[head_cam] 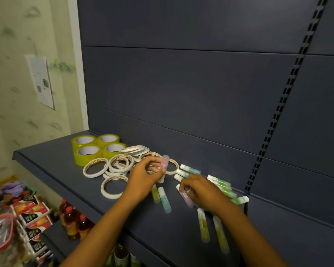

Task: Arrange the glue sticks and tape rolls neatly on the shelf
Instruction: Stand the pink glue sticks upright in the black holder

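My left hand (143, 176) grips a pink glue stick (164, 164), held nearly upright above the dark blue shelf (54, 162). My right hand (199, 189) pinches another pink glue stick (187, 199) that lies on the shelf. Several more glue sticks lie scattered: a teal one (164, 201), a yellow one (155, 195), two yellow ones (203, 225) near the front, and green ones (222, 185) along the back panel. Thin white tape rolls (95, 167) lie in a loose pile left of my hands. Four yellow tape rolls (87, 151) stand grouped at the far left.
The shelf's back panel (181, 83) rises behind, with a slotted upright (278, 112) at the right. Below left, a lower shelf holds bottles (71, 218) and drink cartons (33, 212). A paper sheet (41, 81) hangs on the left wall.
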The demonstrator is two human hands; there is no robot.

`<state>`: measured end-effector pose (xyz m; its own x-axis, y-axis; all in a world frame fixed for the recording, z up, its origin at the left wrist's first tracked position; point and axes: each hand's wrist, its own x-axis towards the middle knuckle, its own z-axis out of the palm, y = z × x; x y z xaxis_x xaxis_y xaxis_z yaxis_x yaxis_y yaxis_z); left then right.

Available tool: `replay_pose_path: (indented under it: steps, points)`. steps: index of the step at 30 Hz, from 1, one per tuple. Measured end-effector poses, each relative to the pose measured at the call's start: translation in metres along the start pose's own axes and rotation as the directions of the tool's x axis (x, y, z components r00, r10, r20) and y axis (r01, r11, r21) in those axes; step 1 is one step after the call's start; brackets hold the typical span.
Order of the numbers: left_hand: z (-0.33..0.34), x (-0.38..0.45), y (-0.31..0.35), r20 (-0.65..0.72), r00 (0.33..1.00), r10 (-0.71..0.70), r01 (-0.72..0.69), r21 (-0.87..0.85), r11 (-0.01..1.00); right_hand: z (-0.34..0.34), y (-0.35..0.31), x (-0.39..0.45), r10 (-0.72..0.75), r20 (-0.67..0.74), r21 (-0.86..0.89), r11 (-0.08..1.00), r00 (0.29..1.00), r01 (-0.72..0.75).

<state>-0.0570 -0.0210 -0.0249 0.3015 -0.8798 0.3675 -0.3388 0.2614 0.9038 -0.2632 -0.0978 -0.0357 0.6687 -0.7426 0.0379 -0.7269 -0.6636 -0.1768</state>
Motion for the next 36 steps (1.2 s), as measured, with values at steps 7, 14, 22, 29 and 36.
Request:
replay_pose_path:
  steps: [7,14,22,29,36]
  points:
    - [-0.003,0.005,-0.006,-0.041,0.999,0.013,-0.014,-0.016,1.0,0.007,-0.001,0.014,-0.075,0.001,-0.096,0.993,0.997,0.075]
    - [-0.004,0.009,-0.005,-0.059,0.998,0.012,-0.015,-0.055,0.998,0.002,0.003,0.026,-0.072,0.047,0.003,0.997,0.996,0.072]
    - [0.04,-0.004,0.028,-0.025,0.995,0.098,-0.101,-0.194,0.976,-0.017,0.021,-0.034,0.152,-0.44,0.532,0.838,0.885,0.12]
    - [0.148,-0.038,0.084,0.121,0.979,0.163,-0.122,-0.295,0.948,-0.049,0.088,-0.15,0.435,-0.445,0.747,0.663,0.783,0.056]
    - [0.285,-0.121,0.152,0.281,0.936,0.211,-0.092,-0.384,0.919,-0.079,0.159,-0.326,0.611,-0.511,0.764,0.645,0.605,-0.006]
